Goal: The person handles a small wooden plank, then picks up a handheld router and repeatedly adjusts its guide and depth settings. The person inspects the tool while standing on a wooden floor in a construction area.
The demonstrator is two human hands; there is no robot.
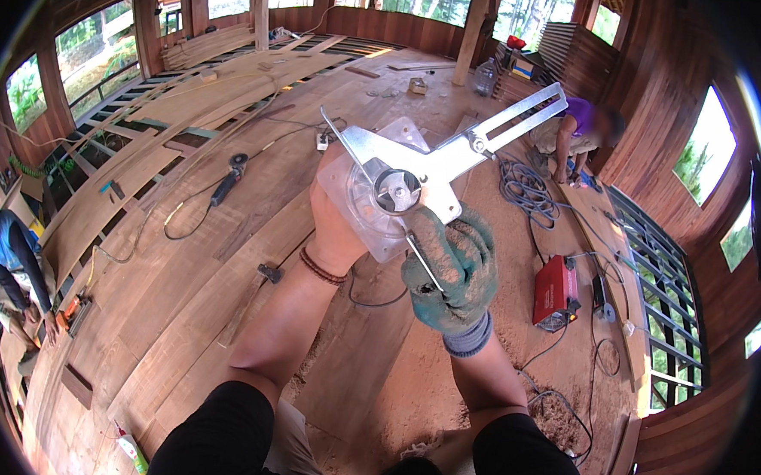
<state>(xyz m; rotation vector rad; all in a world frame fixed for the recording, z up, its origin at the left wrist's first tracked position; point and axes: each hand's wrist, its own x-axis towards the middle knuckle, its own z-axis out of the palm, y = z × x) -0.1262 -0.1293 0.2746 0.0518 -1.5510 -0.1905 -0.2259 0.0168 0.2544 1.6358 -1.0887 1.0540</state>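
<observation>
Left hand (339, 231), bare, grips the clear plastic base plate (370, 205) from behind, raised at chest height over the plank floor (184, 273). Right hand (451, 272), in a green work glove, clamps the lower edge of the metal guide bracket (433, 170) mounted on that plate; a thin steel rod (420, 261) runs down across the glove. The bracket's slotted arm (520, 114) reaches up and right of the plate.

Risk, as I judge it: the plate is held in mid-air by two grips only, so a slipping glove could drop it onto the floor below. The rod's free end points back toward the body.

Right of the plate and lower, a red boxy welder (554, 290) sits in sawdust with coiled cables (524, 191) above it. Left of the plate, an angle grinder (227, 181). Far lower left, a white tube with green and red tip (132, 448); label unreadable. Beyond the slotted arm, a person in purple (577, 128) crouches.
</observation>
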